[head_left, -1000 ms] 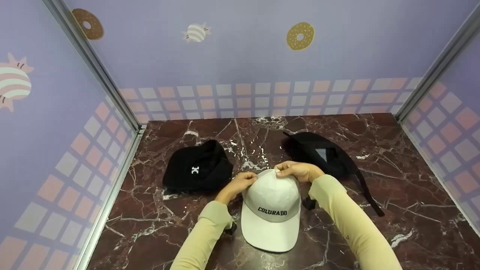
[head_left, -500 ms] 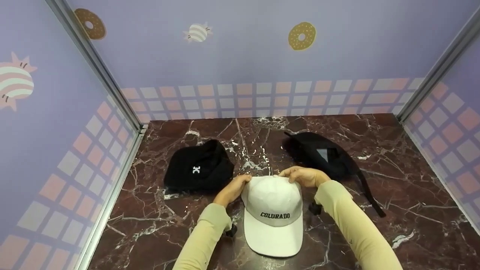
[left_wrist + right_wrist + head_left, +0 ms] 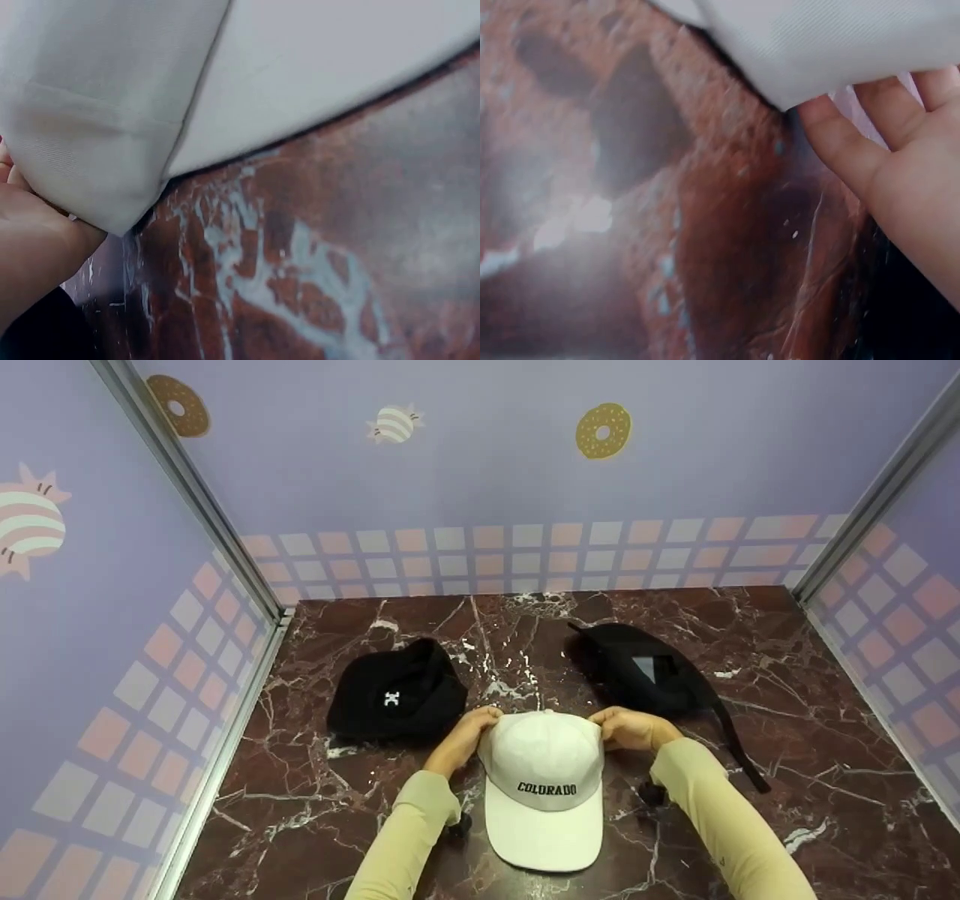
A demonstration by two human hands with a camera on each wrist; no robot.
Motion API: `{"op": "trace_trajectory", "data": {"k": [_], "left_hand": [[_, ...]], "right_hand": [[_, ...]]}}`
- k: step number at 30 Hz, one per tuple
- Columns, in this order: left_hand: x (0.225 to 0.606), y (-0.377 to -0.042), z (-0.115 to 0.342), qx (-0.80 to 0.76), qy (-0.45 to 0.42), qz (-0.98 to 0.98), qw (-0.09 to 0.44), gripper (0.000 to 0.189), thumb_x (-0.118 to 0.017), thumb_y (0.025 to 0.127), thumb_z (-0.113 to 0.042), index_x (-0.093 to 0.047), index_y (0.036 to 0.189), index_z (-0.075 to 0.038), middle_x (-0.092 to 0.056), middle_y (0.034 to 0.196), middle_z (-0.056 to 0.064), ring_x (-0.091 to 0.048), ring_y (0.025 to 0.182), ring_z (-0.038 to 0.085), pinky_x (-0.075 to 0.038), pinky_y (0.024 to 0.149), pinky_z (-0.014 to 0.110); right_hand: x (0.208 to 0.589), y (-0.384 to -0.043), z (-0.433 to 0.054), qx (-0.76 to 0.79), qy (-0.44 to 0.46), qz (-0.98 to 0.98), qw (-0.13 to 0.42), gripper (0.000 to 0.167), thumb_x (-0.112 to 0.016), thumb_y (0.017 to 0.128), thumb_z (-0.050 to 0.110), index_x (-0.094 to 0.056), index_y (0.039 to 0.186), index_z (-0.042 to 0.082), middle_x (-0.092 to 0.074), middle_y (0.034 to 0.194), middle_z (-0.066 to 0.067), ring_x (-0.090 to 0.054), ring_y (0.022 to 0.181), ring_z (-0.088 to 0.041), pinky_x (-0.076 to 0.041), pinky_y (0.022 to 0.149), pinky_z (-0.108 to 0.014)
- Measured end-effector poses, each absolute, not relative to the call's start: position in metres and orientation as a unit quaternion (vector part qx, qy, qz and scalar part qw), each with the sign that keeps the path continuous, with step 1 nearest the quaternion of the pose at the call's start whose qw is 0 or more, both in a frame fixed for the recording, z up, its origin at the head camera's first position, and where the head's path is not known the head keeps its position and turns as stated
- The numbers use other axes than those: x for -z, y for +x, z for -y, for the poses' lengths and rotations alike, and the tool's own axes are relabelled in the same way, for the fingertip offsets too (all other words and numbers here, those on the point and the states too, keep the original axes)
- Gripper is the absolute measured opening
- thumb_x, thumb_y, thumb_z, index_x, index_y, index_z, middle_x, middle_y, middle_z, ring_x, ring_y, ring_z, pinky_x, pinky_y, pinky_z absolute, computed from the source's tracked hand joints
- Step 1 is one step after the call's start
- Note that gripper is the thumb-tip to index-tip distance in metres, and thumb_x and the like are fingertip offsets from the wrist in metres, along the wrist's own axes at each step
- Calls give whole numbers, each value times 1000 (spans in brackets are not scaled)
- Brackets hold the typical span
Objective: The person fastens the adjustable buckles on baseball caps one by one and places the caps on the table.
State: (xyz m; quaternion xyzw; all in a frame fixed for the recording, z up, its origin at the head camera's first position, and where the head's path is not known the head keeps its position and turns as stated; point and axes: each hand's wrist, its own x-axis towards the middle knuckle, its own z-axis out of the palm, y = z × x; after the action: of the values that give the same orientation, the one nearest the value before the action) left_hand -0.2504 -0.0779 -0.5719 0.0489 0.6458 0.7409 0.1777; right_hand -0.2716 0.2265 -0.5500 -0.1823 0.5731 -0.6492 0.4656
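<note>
A white baseball cap (image 3: pixel 549 761) with COLORADO in dark letters lies crown up in the head view, its brim towards me. At its upper left edge my left hand (image 3: pixel 466 740) grips the cap, with fingers partly hidden behind the fabric. My right hand (image 3: pixel 631 729) holds the upper right edge. In the right wrist view, the fingertips of the right hand (image 3: pixel 907 146) go behind the white fabric (image 3: pixel 832 45). The left wrist view has the left hand (image 3: pixel 37 240) against the cap's side (image 3: pixel 90 112); most of its fingers are hidden.
A black cap (image 3: pixel 375 705) with a small white emblem lies to the left. Another black cap (image 3: pixel 637 667), tilted with its brim to the right, lies behind my right hand. The marbled dark red tabletop (image 3: pixel 315 825) is bordered by patterned purple walls (image 3: pixel 480 472).
My right hand has moved from the top of the crown to the cap's right edge. The white cap has shifted slightly towards me. My left hand stays at the left edge.
</note>
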Motion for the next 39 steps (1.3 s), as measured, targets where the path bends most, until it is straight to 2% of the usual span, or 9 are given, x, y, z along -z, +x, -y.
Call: {"op": "trace_trajectory", "data": {"k": [2, 10, 15, 20, 24, 27, 33, 36, 39], "left_hand": [[554, -243, 80, -732, 38, -653, 191, 21, -36, 76, 2, -55, 84, -5, -52, 78, -6, -47, 74, 6, -36, 67, 21], [556, -244, 89, -604, 39, -768, 210, 46, -39, 59, 7, -59, 99, 3, -53, 80, -2, -46, 68, 11, -36, 58, 22], [556, -242, 86, -537, 72, -815, 204, 29, -42, 63, 7, -59, 85, 3, -49, 73, -1, -44, 67, 13, -36, 57, 22], [558, -242, 82, -540, 79, -816, 191, 13, -44, 67, 6, -52, 72, -3, -46, 68, -3, -43, 66, 14, -36, 58, 23], [558, -242, 80, -557, 79, -806, 184, 15, -42, 69, 7, -52, 73, -3, -46, 68, -3, -44, 65, 14, -38, 58, 24], [553, -239, 77, -571, 83, -798, 173, 17, -39, 70, 10, -53, 75, 2, -47, 68, -2, -46, 65, 16, -40, 58, 26], [532, -228, 69, -580, 59, -803, 122, 14, -38, 71, 10, -51, 76, 9, -49, 71, 2, -45, 69, 18, -40, 59, 26], [543, -236, 67, -581, 38, -807, 100, 16, -39, 72, 9, -53, 80, 9, -53, 77, 9, -47, 72, 18, -40, 60, 26], [563, -248, 67, -583, 21, -808, 87, 20, -38, 74, 6, -56, 83, 6, -57, 86, 12, -49, 77, 19, -41, 64, 27]], "right_hand": [[551, -271, -228, 645, -173, -584, 462, 43, -33, 69, -10, -64, 80, 18, -58, 71, 11, -52, 71, -6, -43, 76, -30], [554, -268, -230, 614, -135, -649, 429, 37, -42, 71, -11, -64, 71, 18, -56, 63, 11, -53, 65, -6, -46, 71, -27], [556, -267, -226, 608, -114, -664, 420, 32, -45, 76, -6, -64, 71, 19, -59, 64, 11, -55, 66, -6, -46, 70, -27], [558, -267, -222, 604, -104, -679, 403, 27, -46, 79, -1, -63, 70, 19, -60, 64, 11, -57, 66, -5, -47, 71, -28], [559, -267, -218, 620, -99, -677, 384, 28, -43, 81, 0, -62, 71, 18, -60, 65, 10, -57, 67, -4, -47, 71, -27], [561, -267, -215, 633, -90, -674, 370, 26, -43, 83, 2, -62, 74, 17, -61, 67, 9, -57, 69, -6, -47, 70, -27], [562, -269, -204, 653, -55, -685, 318, 23, -43, 87, 7, -62, 77, 16, -61, 70, 8, -57, 68, -7, -47, 67, -27], [561, -270, -200, 666, -24, -689, 284, 22, -43, 88, 8, -62, 79, 14, -59, 70, 7, -56, 67, -7, -46, 66, -26], [561, -273, -196, 677, 5, -690, 254, 20, -41, 89, 10, -61, 89, 9, -59, 72, 6, -55, 69, -7, -46, 68, -26]]}}
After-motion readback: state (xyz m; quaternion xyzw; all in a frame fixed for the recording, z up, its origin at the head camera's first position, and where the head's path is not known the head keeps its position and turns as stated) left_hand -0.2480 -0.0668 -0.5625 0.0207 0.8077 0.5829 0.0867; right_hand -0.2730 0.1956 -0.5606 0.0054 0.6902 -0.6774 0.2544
